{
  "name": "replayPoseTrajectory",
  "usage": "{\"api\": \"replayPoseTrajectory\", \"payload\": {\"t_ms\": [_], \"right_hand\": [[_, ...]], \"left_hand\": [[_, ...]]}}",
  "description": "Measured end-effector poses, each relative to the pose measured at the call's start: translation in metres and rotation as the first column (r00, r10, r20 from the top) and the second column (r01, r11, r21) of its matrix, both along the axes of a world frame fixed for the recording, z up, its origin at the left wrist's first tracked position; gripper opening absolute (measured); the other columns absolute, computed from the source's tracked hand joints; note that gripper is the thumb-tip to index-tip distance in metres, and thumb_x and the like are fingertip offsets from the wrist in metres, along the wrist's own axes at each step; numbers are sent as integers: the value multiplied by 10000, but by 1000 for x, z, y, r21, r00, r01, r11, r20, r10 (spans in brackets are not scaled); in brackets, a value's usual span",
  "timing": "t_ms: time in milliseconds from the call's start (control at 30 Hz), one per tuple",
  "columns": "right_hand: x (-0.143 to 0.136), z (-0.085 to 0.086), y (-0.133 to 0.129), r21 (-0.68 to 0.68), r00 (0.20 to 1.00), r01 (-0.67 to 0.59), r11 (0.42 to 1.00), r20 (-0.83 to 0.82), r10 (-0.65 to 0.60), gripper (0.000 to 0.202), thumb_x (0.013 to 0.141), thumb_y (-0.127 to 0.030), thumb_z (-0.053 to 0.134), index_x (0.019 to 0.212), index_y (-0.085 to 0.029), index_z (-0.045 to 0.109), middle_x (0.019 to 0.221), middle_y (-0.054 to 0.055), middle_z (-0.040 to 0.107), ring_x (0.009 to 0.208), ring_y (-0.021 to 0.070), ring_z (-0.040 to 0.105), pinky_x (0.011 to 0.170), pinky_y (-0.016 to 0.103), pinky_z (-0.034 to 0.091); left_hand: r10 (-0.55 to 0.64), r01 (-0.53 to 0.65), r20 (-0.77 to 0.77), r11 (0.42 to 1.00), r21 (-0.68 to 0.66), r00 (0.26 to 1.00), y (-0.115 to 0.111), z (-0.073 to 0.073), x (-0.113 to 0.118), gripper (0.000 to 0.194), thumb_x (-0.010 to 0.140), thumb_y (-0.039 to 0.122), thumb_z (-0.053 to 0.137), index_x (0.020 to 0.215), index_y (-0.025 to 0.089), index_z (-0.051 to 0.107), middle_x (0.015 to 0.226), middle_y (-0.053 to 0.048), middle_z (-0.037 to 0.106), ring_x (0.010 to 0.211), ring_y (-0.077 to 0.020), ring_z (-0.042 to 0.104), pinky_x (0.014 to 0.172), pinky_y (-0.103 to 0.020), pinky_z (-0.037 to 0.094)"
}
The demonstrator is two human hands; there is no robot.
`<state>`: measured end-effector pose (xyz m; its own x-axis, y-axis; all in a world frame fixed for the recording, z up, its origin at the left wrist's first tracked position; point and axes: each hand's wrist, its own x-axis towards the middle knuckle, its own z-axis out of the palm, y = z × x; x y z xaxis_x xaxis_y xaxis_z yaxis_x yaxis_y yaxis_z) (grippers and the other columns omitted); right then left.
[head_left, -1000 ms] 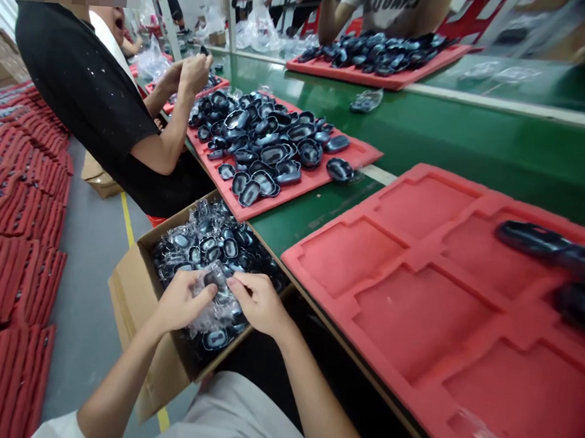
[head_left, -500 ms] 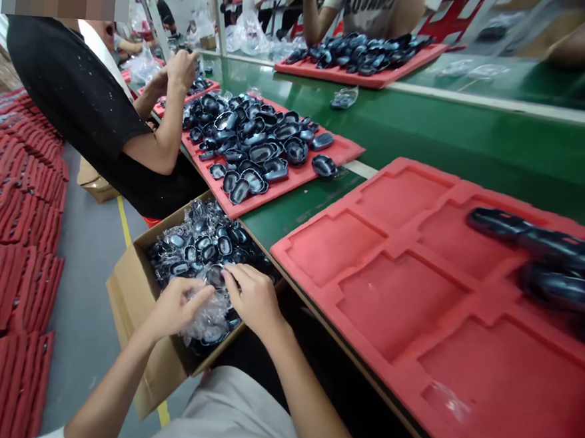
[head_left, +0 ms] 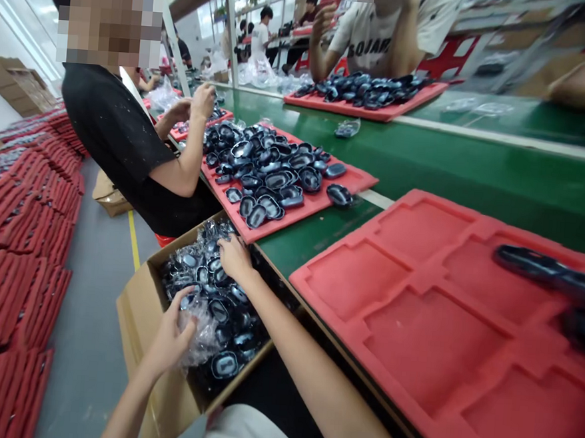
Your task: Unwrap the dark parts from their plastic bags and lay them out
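Note:
A cardboard box (head_left: 137, 335) holds many dark blue, glossy oval plastic shells (head_left: 225, 364), several of them in clear bags. My left hand (head_left: 171, 334) is at the near left side of the box, its thumb and fingers curved around a bunch of crumpled clear plastic bags (head_left: 202, 333). Farther back, my right hand (head_left: 235, 258) reaches over the box with bent fingers. Its fingertips touch the bagged shells near the far end, and what lies between them is hidden.
A red foam tray (head_left: 365, 177) heaped with shells lies on the green table (head_left: 302, 230). Nearer is another red tray (head_left: 418, 288) with recesses and dark blurred parts (head_left: 549, 270). A co-worker (head_left: 123, 134) stands at left. Red trays (head_left: 12, 279) are stacked on the floor.
My hands have moved apart. The right one went from beside the left hand toward the far end of the box; the left keeps the plastic bags. The view has tilted upward.

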<state>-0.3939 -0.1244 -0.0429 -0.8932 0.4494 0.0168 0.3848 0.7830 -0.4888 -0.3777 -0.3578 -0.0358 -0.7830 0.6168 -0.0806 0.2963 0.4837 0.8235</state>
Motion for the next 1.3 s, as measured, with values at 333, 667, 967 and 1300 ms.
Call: {"api": "replayPoseTrajectory", "payload": {"t_ms": [333,667,967,1300], "right_hand": [[-96,-18,15,51,983,-182,982,29,181,670,813,16,615,1450,-190,577,1553,196,476,1393,341,465,1171,484,327],[-27,8,-3,-285,938,-246,927,-310,154,515,852,-133,679,1337,-187,514,1071,61,718,856,156,649,838,294,546],[89,39,-33,-856,894,-302,420,-407,-186,405,767,-291,792,1128,-213,625,1050,96,777,866,182,713,823,325,580],[123,36,-40,-322,900,-61,945,-428,-88,379,981,-341,528,645,-222,400,592,-20,462,556,128,415,577,281,347]], "left_hand": [[6,-7,29,999,37,1000,1,-19,-15,470,928,387,477,1282,216,735,1374,-116,698,1320,-320,610,1162,-494,439],[133,-138,-67,987,-81,989,7,9,-43,540,890,648,524,785,172,756,723,-91,752,724,-298,707,663,-356,522],[-306,292,83,945,149,948,33,34,-39,572,860,661,492,800,137,713,748,-40,688,680,-188,561,659,-271,421],[-234,233,-115,972,-25,965,56,46,-10,259,899,379,620,896,153,748,757,-11,711,687,-162,589,691,-267,419]]}}
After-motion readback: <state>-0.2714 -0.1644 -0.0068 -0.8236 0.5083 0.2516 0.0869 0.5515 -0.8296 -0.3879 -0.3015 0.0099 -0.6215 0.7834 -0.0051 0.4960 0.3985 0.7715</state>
